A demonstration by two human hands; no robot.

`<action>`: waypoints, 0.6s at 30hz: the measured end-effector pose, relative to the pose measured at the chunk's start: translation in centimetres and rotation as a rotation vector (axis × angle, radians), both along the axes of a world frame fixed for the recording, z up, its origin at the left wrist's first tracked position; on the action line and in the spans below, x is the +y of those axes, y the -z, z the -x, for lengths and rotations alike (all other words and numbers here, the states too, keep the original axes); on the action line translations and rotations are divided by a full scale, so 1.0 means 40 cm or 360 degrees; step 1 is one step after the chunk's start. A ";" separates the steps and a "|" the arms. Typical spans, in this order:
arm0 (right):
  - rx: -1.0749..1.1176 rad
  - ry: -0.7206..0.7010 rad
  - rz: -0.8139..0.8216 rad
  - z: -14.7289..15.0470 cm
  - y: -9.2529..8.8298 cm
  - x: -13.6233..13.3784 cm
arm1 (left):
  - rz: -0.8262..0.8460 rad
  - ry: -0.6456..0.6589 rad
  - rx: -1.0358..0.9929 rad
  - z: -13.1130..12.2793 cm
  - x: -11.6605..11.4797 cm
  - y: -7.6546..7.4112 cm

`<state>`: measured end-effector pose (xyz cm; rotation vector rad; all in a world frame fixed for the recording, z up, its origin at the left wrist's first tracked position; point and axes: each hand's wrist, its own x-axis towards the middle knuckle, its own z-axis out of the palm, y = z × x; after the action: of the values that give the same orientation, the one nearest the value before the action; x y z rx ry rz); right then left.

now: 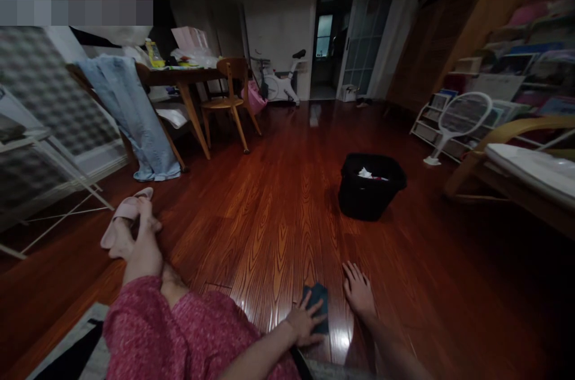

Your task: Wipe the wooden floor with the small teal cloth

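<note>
My left hand point(305, 321) lies with spread fingers over a flat, dark blue piece point(318, 292) on the wooden floor. It looks like folded cloth or paper, but I cannot tell which, and the hand hides part of it. To the right of it, my right hand point(358, 291) reaches out over the bare boards, palm down and fingers extended, holding nothing. Beyond the right hand stands a black bin point(366, 197) with white crumpled scraps inside.
Legs in pink patterned cloth point(148, 332) stretch out at the left, with pink slippers point(121, 215) by the feet. Jeans point(135, 110) hang off a chair beside the table point(184, 75). A wooden armchair point(516, 128) and a white racket-shaped object point(465, 116) stand at the right.
</note>
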<state>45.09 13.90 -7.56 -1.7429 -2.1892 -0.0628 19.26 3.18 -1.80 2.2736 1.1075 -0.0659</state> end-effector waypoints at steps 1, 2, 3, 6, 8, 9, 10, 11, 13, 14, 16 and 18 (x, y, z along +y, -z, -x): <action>-0.0005 -0.0002 0.0002 -0.002 0.001 0.000 | -0.0009 0.0112 -0.0046 -0.017 -0.004 0.008; -0.0011 -0.0002 0.0007 -0.004 0.003 0.001 | -0.0031 0.0187 -0.0083 -0.027 -0.004 0.013; -0.0016 -0.0003 0.0014 -0.005 0.004 0.002 | -0.0058 0.0224 -0.0108 -0.030 -0.001 0.016; -0.0024 0.0004 0.0041 -0.008 0.008 0.005 | -0.0096 0.0075 -0.0112 0.000 0.028 0.004; -0.0024 0.0009 0.0051 -0.007 0.008 0.005 | -0.0102 -0.0258 -0.0035 0.045 0.054 -0.018; -0.0025 0.0012 0.0053 -0.006 0.008 0.005 | -0.0112 -0.0477 0.0036 0.073 0.066 -0.032; -0.0025 0.0014 0.0053 -0.005 0.006 0.004 | -0.0124 -0.0708 0.0125 0.103 0.076 -0.045; -0.0026 0.0012 0.0051 -0.004 0.005 0.003 | -0.0136 -0.0942 0.0227 0.134 0.083 -0.057; -0.0027 0.0006 0.0047 -0.003 0.004 0.002 | -0.0120 -0.1373 0.0439 0.191 0.089 -0.076; -0.0026 0.0001 0.0047 -0.004 0.003 0.002 | -0.0089 -0.1543 0.0534 0.214 0.088 -0.082; -0.0021 -0.0006 0.0047 -0.005 0.005 0.002 | -0.0023 -0.1725 0.0666 0.241 0.083 -0.088; -0.0013 -0.0003 0.0045 -0.006 0.007 0.003 | 0.0036 -0.1693 0.0718 0.236 0.074 -0.086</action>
<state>45.34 14.02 -7.86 -1.7589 -2.2076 -0.0384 9.81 6.15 1.66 1.4080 2.3800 -0.1593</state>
